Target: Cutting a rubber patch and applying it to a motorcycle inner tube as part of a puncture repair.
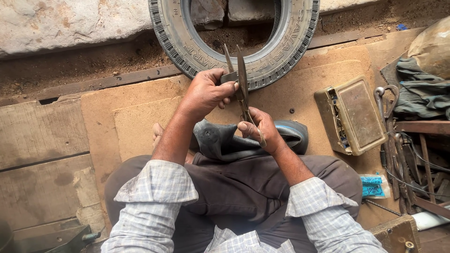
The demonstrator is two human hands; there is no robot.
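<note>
Large metal scissors point(241, 84), blades parted and pointing up, are gripped at the handles by the right hand point(258, 129) while a small grey rubber piece point(228, 77) is pinched against them by the left hand point(205, 93), above a black rubber inner tube point(220, 140), near a grey tyre point(187, 44).

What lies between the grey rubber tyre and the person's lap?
In the head view, a black rubber inner tube lies on brown board between tyre and lap, with both hands holding metal scissors above.

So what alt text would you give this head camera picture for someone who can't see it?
Seen from above, a seated person's left hand and right hand hold large metal scissors, blades open, above a black rubber inner tube on their lap. A tyre lies ahead; a worn metal box and tools sit at right.
</note>
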